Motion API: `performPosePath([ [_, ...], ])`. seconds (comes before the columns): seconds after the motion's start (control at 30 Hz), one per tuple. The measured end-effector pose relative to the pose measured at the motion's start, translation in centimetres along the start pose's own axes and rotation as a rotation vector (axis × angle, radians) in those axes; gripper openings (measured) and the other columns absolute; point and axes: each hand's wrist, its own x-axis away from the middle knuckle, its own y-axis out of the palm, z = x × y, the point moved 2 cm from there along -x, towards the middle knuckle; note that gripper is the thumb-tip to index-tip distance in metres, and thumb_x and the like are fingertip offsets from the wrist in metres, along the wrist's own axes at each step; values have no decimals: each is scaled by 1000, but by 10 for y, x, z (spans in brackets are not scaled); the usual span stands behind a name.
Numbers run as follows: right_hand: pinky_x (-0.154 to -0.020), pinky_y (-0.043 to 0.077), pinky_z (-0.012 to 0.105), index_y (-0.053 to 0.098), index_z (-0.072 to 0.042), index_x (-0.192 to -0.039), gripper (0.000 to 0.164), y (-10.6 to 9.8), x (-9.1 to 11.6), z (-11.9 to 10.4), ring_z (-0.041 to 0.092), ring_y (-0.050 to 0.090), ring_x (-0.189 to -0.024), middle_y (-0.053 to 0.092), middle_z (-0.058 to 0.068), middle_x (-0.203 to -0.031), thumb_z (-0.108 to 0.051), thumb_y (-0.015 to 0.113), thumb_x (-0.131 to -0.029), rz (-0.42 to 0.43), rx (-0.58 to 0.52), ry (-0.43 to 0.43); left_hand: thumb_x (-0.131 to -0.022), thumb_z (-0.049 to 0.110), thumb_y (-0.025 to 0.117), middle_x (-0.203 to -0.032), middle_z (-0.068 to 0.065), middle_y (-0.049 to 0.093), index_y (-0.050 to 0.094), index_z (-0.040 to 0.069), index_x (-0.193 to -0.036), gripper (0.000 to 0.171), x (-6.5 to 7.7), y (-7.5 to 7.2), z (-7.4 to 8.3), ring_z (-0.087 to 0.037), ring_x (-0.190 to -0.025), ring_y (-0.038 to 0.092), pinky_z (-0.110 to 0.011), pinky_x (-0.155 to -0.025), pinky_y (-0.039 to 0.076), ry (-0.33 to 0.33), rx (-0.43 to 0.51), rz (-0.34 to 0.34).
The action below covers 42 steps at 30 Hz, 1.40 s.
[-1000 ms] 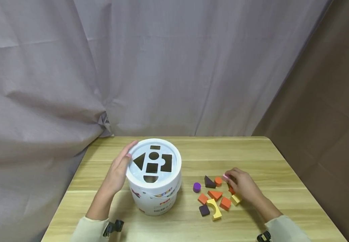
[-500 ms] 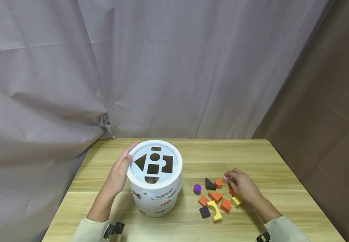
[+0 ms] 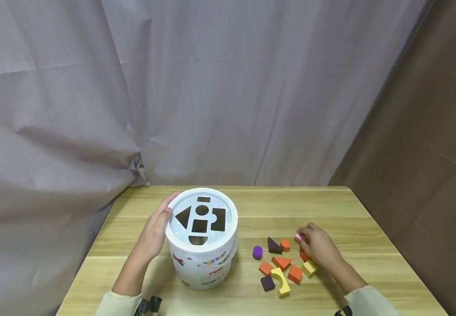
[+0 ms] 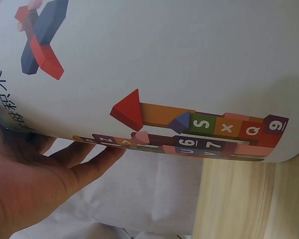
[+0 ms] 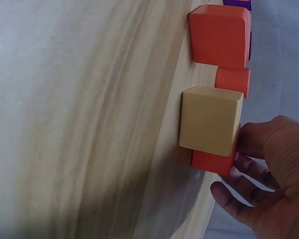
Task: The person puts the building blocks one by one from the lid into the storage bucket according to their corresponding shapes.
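Observation:
My left hand (image 3: pixel 153 232) rests against the left side of a white bucket (image 3: pixel 202 272), its fingers lying along the wall and rim. The bucket stands upright; its lid (image 3: pixel 180 237) has several shaped holes. In the left wrist view the printed bucket wall (image 4: pixel 164 59) fills most of the picture, with my left hand (image 4: pixel 35 184) beside it. My right hand (image 3: pixel 323 249) pinches a small pink block (image 3: pixel 300 237) beyond the other blocks. A red block (image 3: pixel 303 256) and a yellow block (image 3: pixel 309 268) lie just under that hand. The right wrist view hides the pink block.
Several blocks lie between bucket and right hand: a purple cylinder (image 3: pixel 257 252), a dark triangle (image 3: pixel 274 246), an orange cylinder (image 3: pixel 285 245), an orange triangle (image 3: pixel 281 262), orange blocks (image 3: pixel 294 274), a dark block (image 3: pixel 267 283) and a yellow arch (image 3: pixel 281 283). A grey curtain (image 3: pixel 232 109) hangs behind.
The pink block has shifted slightly to the right with my right hand. My left hand stays on the bucket. The whole head view has tipped a little, so everything sits lower.

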Motion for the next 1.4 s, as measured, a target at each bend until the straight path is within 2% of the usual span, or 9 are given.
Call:
performPosePath([
  [0.23, -68, 57, 32, 78, -6, -100, 17, 1, 0, -1, 15, 63, -81, 68, 5, -95, -1, 88, -88, -37, -44, 55, -120, 21, 26, -174, -11, 48, 43, 15, -171, 54, 0, 0, -1, -33, -162, 44, -56, -132, 30, -8, 7, -1],
  [0.47, -64, 48, 29, 69, -12, -92, 22, 2, -3, -4, 14, 56, -77, 64, 2, -86, -6, 90, -90, -95, -50, 75, -120, 21, 26, -173, -10, 50, 44, 20, -170, 53, 1, 0, -2, -32, -160, 46, -22, -127, 33, -6, -2, 2],
  [0.53, -63, 45, 28, 68, -12, -92, 23, 2, -2, -4, 14, 54, -76, 62, 2, -87, -7, 90, -90, -85, -39, 68, -121, 22, 26, -173, -11, 49, 44, 20, -170, 53, 1, 1, -1, -33, -160, 46, -17, -124, 33, 0, 5, 0],
  [0.63, -62, 42, 26, 68, -13, -94, 24, 1, 0, -4, 14, 51, -75, 57, 3, -91, -6, 90, -90, -64, -39, 54, -121, 24, 26, -173, -12, 49, 44, 19, -170, 52, 1, 2, 0, -33, -160, 46, -21, -126, 34, 0, 15, -1],
  [0.83, -65, 48, 24, 72, -13, -97, 25, -3, 3, -6, 13, 54, -82, 57, 4, -100, 1, 90, -87, 1, -80, 36, -123, 34, 24, -175, -13, 45, 39, 16, -173, 55, 3, 0, -4, -36, -163, 41, -59, -133, 29, -1, 36, -16],
  [0.9, -67, 52, 24, 74, -11, -97, 24, -5, 3, -7, 14, 57, -84, 60, 5, -102, 2, 92, -86, 37, -97, 24, -123, 38, 21, -177, -12, 42, 36, 16, -174, 57, 4, -1, -7, -36, -165, 37, -63, -134, 26, 1, 47, -33],
  [1.07, -67, 59, 24, 79, -8, -95, 19, -12, 5, -12, 15, 64, -83, 66, 5, -101, 4, 91, -86, 157, -127, -45, -123, 37, 13, -181, -8, 35, 30, 26, -176, 57, 11, -7, -15, -35, -166, 35, -64, -128, 36, 27, 47, -103],
  [1.2, -71, 67, 30, 81, -6, -97, 17, -20, 5, -19, 20, 71, -84, 69, 6, -101, 8, 87, -89, 246, -161, -120, -123, 30, 15, -184, -10, 28, 23, 32, -177, 55, 17, -14, -20, -41, -165, 33, -63, -121, 43, 60, 70, -180],
  [1.4, -75, 69, 36, 80, 1, -114, 31, -34, 3, -36, 25, 76, -87, 74, 11, -106, 12, 87, -86, 314, -241, -173, -122, 26, 24, -185, -9, 22, 17, 38, -178, 57, 21, -22, -23, -40, -163, 36, -43, -117, 52, 75, 91, -247],
])
